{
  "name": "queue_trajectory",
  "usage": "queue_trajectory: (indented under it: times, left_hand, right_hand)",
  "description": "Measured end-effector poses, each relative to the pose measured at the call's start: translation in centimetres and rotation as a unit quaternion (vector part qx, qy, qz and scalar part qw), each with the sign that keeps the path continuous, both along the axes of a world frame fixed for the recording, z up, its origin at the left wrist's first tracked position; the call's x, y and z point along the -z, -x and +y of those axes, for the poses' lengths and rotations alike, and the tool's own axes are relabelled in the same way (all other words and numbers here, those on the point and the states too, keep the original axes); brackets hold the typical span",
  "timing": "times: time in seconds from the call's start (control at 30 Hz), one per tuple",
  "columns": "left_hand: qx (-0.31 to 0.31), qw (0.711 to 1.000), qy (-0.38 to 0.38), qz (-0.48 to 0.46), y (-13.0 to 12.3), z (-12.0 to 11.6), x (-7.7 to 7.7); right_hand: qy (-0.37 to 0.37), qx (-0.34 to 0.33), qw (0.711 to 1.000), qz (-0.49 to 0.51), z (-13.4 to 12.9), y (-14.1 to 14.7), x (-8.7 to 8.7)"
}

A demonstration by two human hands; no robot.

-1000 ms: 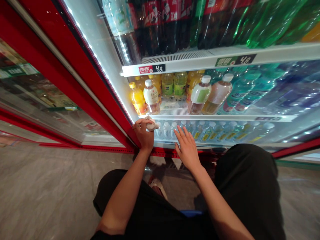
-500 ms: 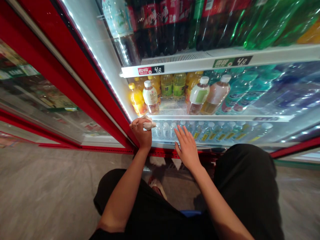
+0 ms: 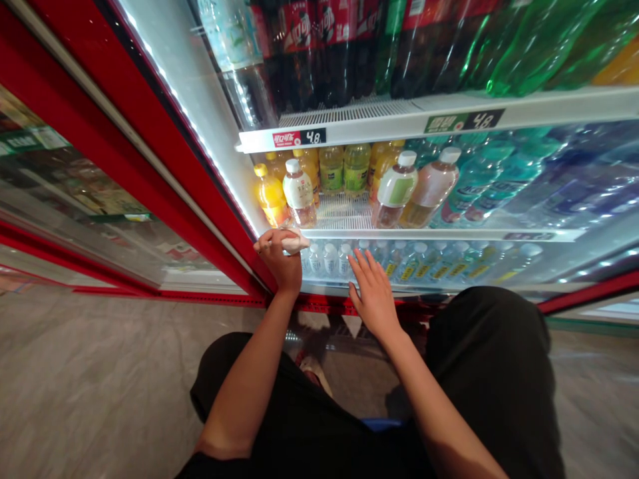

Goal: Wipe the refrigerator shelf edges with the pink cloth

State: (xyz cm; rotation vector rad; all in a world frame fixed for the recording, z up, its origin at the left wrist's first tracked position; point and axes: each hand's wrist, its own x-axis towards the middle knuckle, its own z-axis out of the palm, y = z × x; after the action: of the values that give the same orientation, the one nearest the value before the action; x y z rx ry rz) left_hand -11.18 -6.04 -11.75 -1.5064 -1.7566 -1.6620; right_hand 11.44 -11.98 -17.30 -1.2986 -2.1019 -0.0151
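Current step, my read: left hand (image 3: 282, 263) working a pale cloth (image 3: 297, 243) at the cooler front, by the red frame (image 3: 154, 133). Fingers curled closed around the cloth, near the left end of the lower shelf lip (image 3: 399, 235). Right hand (image 3: 373, 296) holds nothing visible; fingers extended, slightly spread, in front of the small bottles (image 3: 329, 259). Contact: can't tell. Any cloth move calls for a firm pinch and frame clearance.
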Motion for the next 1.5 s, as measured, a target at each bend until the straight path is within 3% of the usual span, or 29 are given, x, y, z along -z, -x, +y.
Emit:
queue_trajectory:
  times: [0.17,0.4,0.6,0.77,0.93,1.17,1.27,1.5]
  left_hand:
    - [-0.015,1.000,-0.016,-0.020,0.4,0.2,-0.2]
    - [0.021,0.998,-0.039,0.041,-2.2,-0.1,1.0]
    - [0.001,0.998,-0.051,0.028,-0.8,0.3,0.0]
    - [0.002,1.000,-0.025,0.002,-1.3,-0.1,0.6]
    - [0.061,0.997,-0.007,0.041,-2.9,-0.5,1.4]
    - [0.003,0.999,-0.027,0.039,-0.8,0.0,0.1]
    - [-0.002,0.999,-0.014,0.028,-1.0,-0.2,0.1]
    - [0.077,0.994,-0.021,0.073,-3.1,-0.6,0.7]
  right_hand:
    - [-0.011,0.006,1.000,0.015,0.0,-0.1,-0.3]
    - [-0.013,0.004,1.000,0.022,-0.2,-0.1,-0.3]
    - [-0.018,0.006,1.000,0.025,-0.1,-0.6,-0.1]
    - [-0.020,0.010,0.999,0.025,-0.1,-0.5,-0.1]
    - [-0.015,0.011,1.000,0.024,-0.3,-0.3,-0.1]
    - [-0.012,0.017,0.999,0.027,-0.3,-0.7,0.2]
    - [-0.006,0.017,0.999,0.029,-0.3,-0.6,0.2]
    - [-0.009,0.015,1.000,0.015,-0.4,-0.4,0.0]
